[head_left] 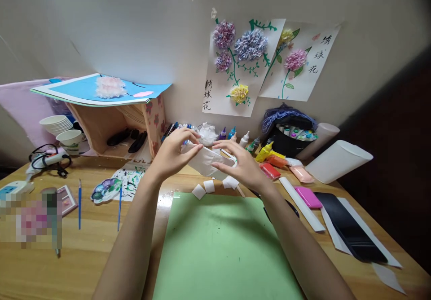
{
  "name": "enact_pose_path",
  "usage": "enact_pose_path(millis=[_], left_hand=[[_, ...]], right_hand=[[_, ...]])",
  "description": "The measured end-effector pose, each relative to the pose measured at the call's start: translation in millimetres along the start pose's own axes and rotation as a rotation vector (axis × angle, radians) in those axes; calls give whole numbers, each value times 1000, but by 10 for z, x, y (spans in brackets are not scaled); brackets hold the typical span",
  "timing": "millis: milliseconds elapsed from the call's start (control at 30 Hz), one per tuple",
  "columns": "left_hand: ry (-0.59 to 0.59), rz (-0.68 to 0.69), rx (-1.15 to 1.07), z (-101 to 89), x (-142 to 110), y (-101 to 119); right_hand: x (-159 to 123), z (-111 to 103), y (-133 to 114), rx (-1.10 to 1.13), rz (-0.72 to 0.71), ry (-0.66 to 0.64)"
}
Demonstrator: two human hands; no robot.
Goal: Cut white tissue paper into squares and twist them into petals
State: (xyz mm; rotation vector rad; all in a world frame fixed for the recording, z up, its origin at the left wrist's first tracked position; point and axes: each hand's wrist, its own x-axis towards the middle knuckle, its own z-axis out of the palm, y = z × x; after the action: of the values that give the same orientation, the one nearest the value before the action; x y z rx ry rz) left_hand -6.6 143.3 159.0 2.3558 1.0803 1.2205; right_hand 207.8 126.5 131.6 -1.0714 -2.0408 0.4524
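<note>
Above the back edge of a green sheet (218, 246), a thin, creased white tissue (205, 160) is held up between my two hands. My left hand (175, 154) pinches its left side with thumb and fingers. On the other side, my right hand (240, 163) has its thumb in front of the tissue and its fingers at the top edge. Small folded white squares (198, 191) lie on the table just below the hands. Behind them sits a crumpled white tissue bundle (207, 133).
Paint bottles (244, 139) and coloured clay packs (269, 170) stand along the back right. A black phone (357, 232) lies at the right. At left are paintbrushes (80, 205), a paint palette (106, 189), paper cups (69, 137) and a box (155, 120). Flower pictures (218, 100) hang on the wall.
</note>
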Motion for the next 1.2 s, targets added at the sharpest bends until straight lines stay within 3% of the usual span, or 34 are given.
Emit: enact_pose_path(millis=[67,167,433,567,600,667,733,767,900,1033,1200], left_hand=[[-56,-44,-68,23,-7,46],[-33,-126,-80,38,-13,64],[140,-319,-194,59,19,-59],[300,-531,-465,188,70,-179],[262,-573,-605,244,79,-190],[78,-634,-908,382,84,-178],[-59,-639,-1065,533,73,-132],[-81,-640,-1098,605,65,-105],[72,-703,-1123,783,46,-38],[82,-733,-1179,794,65,-49],[220,-722,-1114,831,63,-134]], right_hand=[[-6,70,-63,61,44,21],[-16,104,-87,122,107,53],[2,30,-24,175,185,-29],[20,81,53,292,231,58],[25,100,77,318,256,110],[36,139,121,351,298,214],[45,175,148,373,326,253],[48,189,154,396,337,231],[49,211,137,557,414,2],[36,192,117,557,482,-140],[13,201,130,594,515,-401]])
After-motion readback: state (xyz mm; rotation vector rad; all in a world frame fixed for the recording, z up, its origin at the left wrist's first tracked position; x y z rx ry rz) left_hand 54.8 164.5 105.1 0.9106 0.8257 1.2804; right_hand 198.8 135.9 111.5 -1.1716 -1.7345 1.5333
